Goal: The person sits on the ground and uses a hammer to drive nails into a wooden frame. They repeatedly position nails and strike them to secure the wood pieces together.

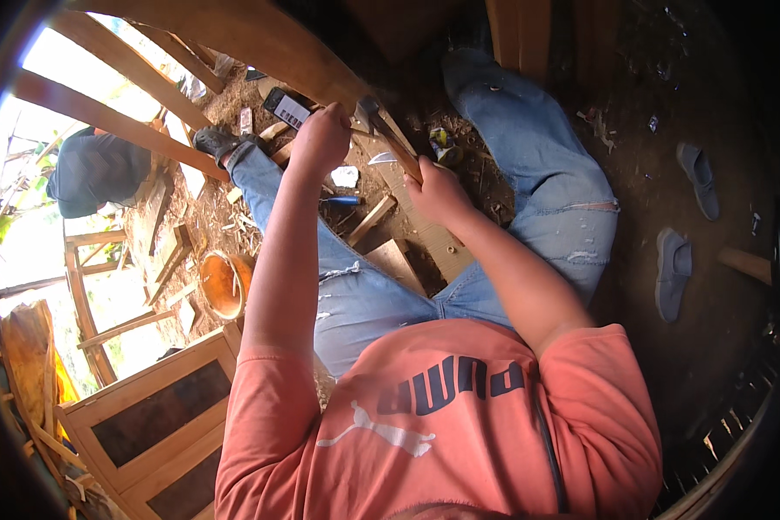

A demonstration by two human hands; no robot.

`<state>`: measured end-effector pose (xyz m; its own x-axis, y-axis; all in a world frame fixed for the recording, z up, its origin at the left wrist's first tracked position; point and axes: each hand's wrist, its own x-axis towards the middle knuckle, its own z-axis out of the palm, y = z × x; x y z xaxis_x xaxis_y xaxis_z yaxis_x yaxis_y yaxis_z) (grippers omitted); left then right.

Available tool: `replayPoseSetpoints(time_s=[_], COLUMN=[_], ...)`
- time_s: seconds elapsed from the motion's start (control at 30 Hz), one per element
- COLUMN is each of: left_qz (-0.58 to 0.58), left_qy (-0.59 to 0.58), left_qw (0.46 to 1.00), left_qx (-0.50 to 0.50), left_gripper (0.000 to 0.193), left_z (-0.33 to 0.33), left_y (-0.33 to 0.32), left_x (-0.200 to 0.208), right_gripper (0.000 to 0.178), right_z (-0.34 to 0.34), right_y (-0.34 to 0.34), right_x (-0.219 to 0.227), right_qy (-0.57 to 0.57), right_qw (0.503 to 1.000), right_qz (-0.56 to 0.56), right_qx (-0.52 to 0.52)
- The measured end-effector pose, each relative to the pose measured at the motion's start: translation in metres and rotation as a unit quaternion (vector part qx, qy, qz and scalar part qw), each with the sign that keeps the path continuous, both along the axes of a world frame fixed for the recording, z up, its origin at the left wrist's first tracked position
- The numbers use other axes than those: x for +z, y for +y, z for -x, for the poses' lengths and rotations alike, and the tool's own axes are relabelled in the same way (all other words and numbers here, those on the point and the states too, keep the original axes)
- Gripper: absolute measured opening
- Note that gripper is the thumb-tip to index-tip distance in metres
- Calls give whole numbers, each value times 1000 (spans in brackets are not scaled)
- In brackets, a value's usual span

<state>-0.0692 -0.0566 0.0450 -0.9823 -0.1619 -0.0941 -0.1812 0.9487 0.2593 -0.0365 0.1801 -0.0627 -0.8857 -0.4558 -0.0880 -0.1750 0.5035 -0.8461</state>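
My right hand (pixel 440 192) is closed around the wooden handle of a hammer (pixel 399 149). The hammer's dark head points up and left, close to my left hand (pixel 323 136). That left hand is a fist beside a large wooden beam (pixel 260 48); a thin piece juts from it toward the hammer, but its kind is unclear. Between my legs lies a wooden board (pixel 442 250). A blue-handled tool (pixel 342 200) rests among wood offcuts, near a white lump (pixel 345 177). Beyond my left wrist is a phone (pixel 287 109) with a lit screen.
Wood scraps and shavings litter the ground. An orange bucket (pixel 224 286) stands left of my leg, with a panelled wooden frame (pixel 160 416) nearer. At far left another person (pixel 100 173) in dark clothing bends over. Grey shoes (pixel 672 276) lie on the right; a round can (pixel 445 146) sits ahead.
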Motion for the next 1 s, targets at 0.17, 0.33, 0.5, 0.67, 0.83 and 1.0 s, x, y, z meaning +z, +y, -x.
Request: replayPoseSetpoints(time_s=[0.17,0.33,0.5,0.67,0.83,1.0], left_qz=[-8,-14,-1,12,1,-6], left_qy=[15,6,-2,-11,8,-5], left_qw=[1000,1000,1000,1000,1000,1000], left_qx=[12,6,24,9,23,30], left_gripper=[10,11,10,12,10,12], left_z=[-3,0,4,0,-3,0], left_y=[0,-1,8,4,-2,3], left_x=[1,-2,11,3,1,1], right_gripper=[32,35,42,47,36,32], right_z=[0,3,12,12,5,0], right_y=[0,5,6,4,2,5], right_x=[18,3,9,15,28,13], right_qy=[19,-11,-17,-42,-6,-7], right_qw=[999,999,999,999,1000,1000], right_qz=[25,-26,16,-27,7,-4], right_qx=[17,28,-22,17,21,21])
